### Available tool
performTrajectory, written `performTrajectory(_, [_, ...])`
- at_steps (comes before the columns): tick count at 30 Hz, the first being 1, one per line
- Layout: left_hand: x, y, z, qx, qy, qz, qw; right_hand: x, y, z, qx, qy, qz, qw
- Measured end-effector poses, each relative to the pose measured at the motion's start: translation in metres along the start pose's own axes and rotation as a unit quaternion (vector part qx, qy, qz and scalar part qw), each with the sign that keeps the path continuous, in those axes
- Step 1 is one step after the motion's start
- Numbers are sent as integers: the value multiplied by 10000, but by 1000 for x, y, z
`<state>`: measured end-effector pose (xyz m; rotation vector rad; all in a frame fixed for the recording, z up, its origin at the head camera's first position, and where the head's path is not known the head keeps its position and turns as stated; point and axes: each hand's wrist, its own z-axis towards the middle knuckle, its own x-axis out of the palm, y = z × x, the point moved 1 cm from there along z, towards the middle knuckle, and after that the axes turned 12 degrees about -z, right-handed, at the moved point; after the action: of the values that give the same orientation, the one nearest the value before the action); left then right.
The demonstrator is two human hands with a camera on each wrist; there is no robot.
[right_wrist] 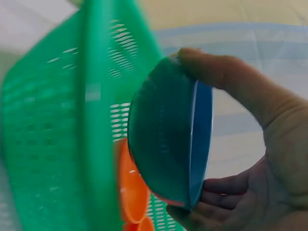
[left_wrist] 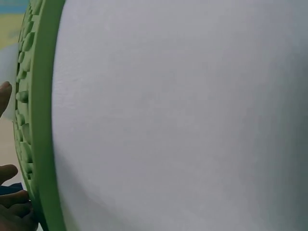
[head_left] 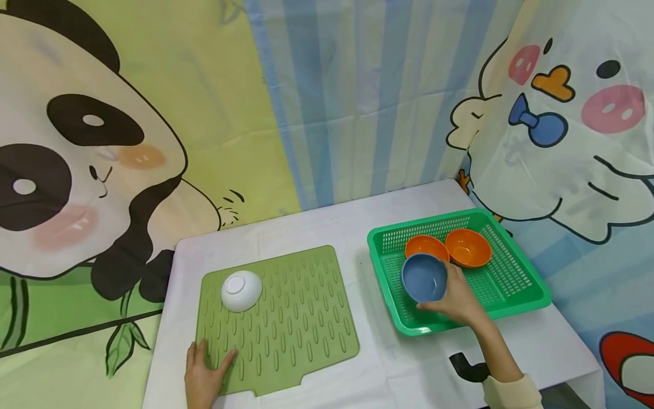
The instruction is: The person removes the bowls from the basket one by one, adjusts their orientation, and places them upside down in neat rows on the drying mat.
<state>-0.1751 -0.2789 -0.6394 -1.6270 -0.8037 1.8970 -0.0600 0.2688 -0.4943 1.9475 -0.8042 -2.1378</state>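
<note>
My right hand (head_left: 456, 296) grips a blue bowl (head_left: 424, 278) by opposite sides of its rim, over the left part of a green plastic basket (head_left: 511, 314). In the right wrist view the blue bowl (right_wrist: 159, 134) shows its rounded outside, with the thumb at one edge and fingers at the other. Two orange bowls stand in the basket: one (head_left: 469, 248) in full sight, the other (head_left: 425, 244) partly covered by the blue bowl. Fingers spread, my left hand (head_left: 203, 378) rests on the near left edge of a green ridged mat (head_left: 286, 318).
A white bowl (head_left: 242, 291) lies upside down on the mat's far left part. The white-covered table (head_left: 357, 378) carries the mat and basket. A dark curved object (head_left: 469, 368) shows beside the right forearm. Cartoon-printed curtains (head_left: 357, 102) hang behind the table.
</note>
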Motion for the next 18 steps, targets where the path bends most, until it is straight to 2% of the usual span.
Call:
performTrajectory(3, [-4, -4, 1, 13, 7, -49, 10000, -9, 5, 4, 46, 103, 185, 9998])
performTrajectory(6, [-8, -11, 1, 80, -134, -106, 9998, -13, 10, 10, 78, 239, 430, 9988])
performTrajectory(10, [-15, -34, 2, 369, -395, -248, 9982, -10, 18, 16, -55, 371, 1209, 9920])
performTrajectory(12, [-19, -53, 5, 538, -422, -331, 9971, -6, 23, 20, -223, 426, 1767, 9831])
performTrajectory(14, [-23, -75, 8, 611, -265, -559, 9962, -1, 28, 23, -414, 486, 2338, 9702])
performTrajectory(17, [-23, -109, 12, 443, 273, -1237, 9909, 5, 38, 28, -794, 517, 3058, 9474])
performTrajectory(18, [-21, -121, 13, 307, 518, -1603, 9852, 7, 43, 30, -910, 514, 3235, 9404])
